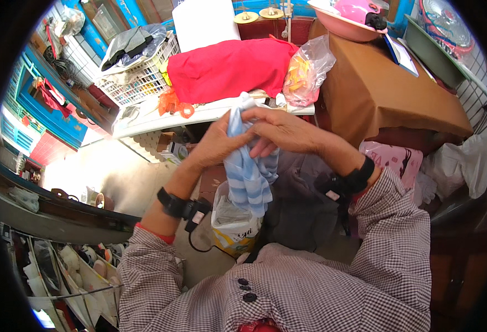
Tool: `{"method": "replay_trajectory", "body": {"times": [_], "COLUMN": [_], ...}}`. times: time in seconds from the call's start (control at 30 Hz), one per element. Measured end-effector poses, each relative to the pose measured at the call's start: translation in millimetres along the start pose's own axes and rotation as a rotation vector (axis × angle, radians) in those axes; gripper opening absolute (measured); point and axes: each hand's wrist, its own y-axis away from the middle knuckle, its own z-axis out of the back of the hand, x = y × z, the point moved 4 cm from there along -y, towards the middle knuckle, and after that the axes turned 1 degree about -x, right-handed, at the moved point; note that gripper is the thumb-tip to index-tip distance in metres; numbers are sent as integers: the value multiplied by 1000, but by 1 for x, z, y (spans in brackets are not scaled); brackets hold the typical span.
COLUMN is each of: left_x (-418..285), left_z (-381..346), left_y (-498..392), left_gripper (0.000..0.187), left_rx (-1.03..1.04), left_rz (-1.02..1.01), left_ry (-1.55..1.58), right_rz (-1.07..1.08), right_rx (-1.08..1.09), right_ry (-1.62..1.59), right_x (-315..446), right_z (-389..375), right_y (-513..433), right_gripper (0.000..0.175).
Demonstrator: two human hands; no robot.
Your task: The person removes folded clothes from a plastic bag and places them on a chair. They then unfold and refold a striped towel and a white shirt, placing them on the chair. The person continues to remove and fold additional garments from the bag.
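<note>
A light-blue and white striped cloth hangs from both my hands, its gathered top standing above the fingers. My left hand grips the cloth from the left side, thumb across its front. From the right, my right hand holds the same bunch, with some fingers bent underneath. The cloth's lower end drops in front of an open plastic bag with yellow and white print, which stands below. Whether the cloth touches that bag I cannot tell.
Beyond my hands a white table carries a red cloth, a white plastic basket of textiles and a clear bag. A brown-covered piece of furniture stands right, with a pink basin on top. Shoes fill a rack at lower left.
</note>
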Motion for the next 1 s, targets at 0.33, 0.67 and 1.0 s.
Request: {"method": "replay_trajectory", "body": {"times": [0.33,0.67,1.0], "left_x": [-63,-76,-11], "left_z": [30,54,58], "left_y": [5,15,10], "left_gripper": [51,30,31], "left_rx": [105,60,-58], "left_rz": [66,-39,-39], "left_ry": [-41,-339,-248], "right_rz": [609,263,302], "right_rx": [-242,-29,-140], "right_ry": [728,675,959], "right_x": [58,75,121], "right_z": [32,24,23], "right_y": [-11,-36,-37], "right_gripper": [77,32,21]}}
